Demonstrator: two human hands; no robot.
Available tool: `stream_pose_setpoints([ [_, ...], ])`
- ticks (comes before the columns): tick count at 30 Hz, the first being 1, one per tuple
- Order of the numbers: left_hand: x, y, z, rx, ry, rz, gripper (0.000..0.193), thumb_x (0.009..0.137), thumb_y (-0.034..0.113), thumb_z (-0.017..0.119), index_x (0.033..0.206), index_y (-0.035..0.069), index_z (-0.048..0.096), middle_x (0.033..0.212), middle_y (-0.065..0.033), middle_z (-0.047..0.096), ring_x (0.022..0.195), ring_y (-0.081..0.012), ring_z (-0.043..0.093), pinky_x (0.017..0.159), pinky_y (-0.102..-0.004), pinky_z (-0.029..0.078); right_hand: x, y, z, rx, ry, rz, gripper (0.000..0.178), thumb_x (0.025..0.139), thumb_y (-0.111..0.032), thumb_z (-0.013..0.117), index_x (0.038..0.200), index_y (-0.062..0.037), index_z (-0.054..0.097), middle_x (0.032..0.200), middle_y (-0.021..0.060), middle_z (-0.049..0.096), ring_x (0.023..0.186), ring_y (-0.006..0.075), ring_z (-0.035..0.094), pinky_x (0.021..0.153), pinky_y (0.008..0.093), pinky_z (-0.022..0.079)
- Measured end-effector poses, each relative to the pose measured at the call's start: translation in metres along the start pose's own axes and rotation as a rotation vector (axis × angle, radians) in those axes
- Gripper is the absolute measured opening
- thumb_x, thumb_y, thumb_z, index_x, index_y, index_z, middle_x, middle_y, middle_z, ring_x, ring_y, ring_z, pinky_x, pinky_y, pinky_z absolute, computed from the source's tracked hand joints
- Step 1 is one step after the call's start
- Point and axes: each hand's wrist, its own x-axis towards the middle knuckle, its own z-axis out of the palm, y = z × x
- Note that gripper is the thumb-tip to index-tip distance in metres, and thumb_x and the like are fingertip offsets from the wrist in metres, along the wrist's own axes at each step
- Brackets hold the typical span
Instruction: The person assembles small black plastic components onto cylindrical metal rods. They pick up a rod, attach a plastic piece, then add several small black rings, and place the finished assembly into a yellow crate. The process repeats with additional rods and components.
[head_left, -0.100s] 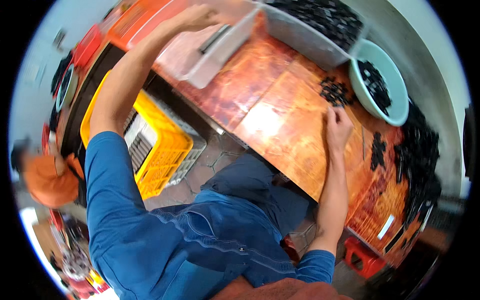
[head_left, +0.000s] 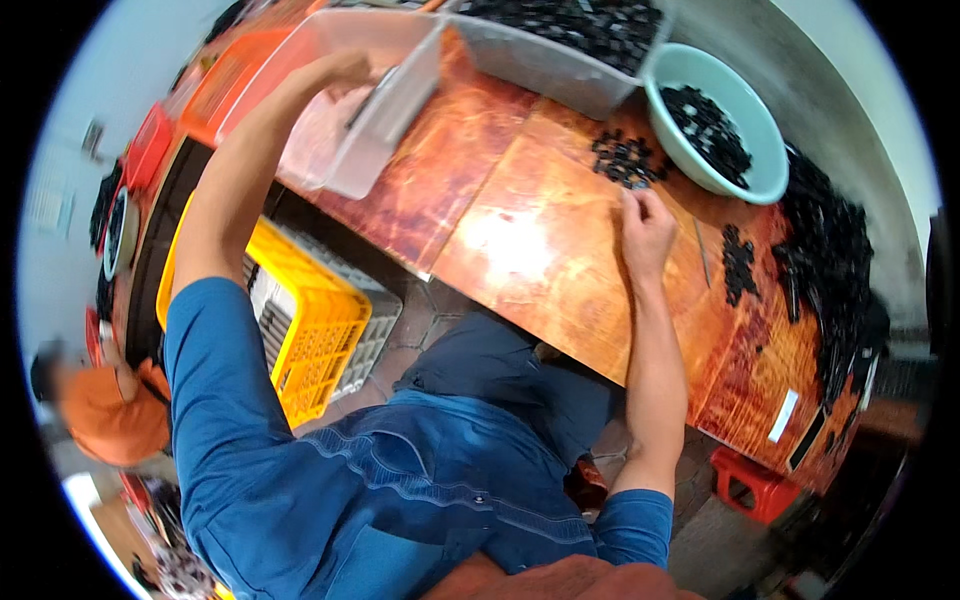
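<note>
My left hand (head_left: 348, 70) reaches into a clear plastic bin (head_left: 395, 135) at the far left of the table, close to a dark, narrow strip (head_left: 370, 98) lying there. Its fingers are smeared and partly hidden, so their grip does not show. My right hand (head_left: 648, 228) rests over the wooden table, fingers curled into a pinch. Whatever is between the fingertips is too small to name. Just beyond them lies a loose pile of small black pieces (head_left: 625, 158). A thin metal rod (head_left: 702, 252) is to the right of that hand.
A pale green basin (head_left: 770, 170) of black pieces stands at the far right, beside another clear bin (head_left: 560, 80) full of them. Black strips (head_left: 825, 260) heap along the right edge. A yellow crate (head_left: 335, 345) sits below left. A person in orange (head_left: 115, 415) is further left.
The whole view has shifted, moving the table leftward in the picture. My left hand has come down nearer the dark strip in the bin. My right hand keeps its pinch beside the pile.
</note>
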Motion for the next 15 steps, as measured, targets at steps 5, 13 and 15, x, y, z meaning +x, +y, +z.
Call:
stream_pose_setpoints([
  [5, 0.011, 0.002, 0.026, -0.229, -0.080, 0.027, 0.038, 0.093, 0.029, 0.059, 0.124, 0.011, 0.068, 0.104, -0.0113, 0.071, 0.087, -0.0275, 0.070, 0.065, -0.0474, 0.061, 0.006, -0.002, -0.015, 0.115, 0.072, 0.160, 0.022, 0.090, -0.017, 0.071, 0.080, 0.0022, 0.068, 0.059, 0.0039, 0.058, 0.055, 0.0094, 0.051, 0.053, 0.0304, 0.041],
  [13, -0.023, 0.038, 0.033, -0.372, 0.051, -0.039, 0.033, 0.094, 0.030, 0.054, 0.105, 0.003, 0.070, 0.088, -0.0002, 0.065, 0.074, -0.0155, 0.058, 0.064, -0.0345, 0.049, 0.004, 0.000, -0.025, 0.146, 0.032, 0.271, 0.026, 0.092, -0.024, 0.070, 0.081, -0.0007, 0.068, 0.062, 0.0034, 0.060, 0.058, 0.0113, 0.054, 0.055, 0.0329, 0.041],
  [15, -0.007, 0.017, 0.038, -0.439, 0.003, -0.039, 0.032, 0.095, 0.030, 0.056, 0.104, 0.002, 0.070, 0.086, 0.0000, 0.064, 0.073, -0.0132, 0.057, 0.063, -0.0347, 0.049, 0.005, 0.003, -0.023, 0.130, 0.004, 0.298, 0.028, 0.093, -0.027, 0.069, 0.082, -0.0018, 0.068, 0.064, 0.0043, 0.061, 0.061, 0.0127, 0.055, 0.056, 0.0338, 0.042],
])
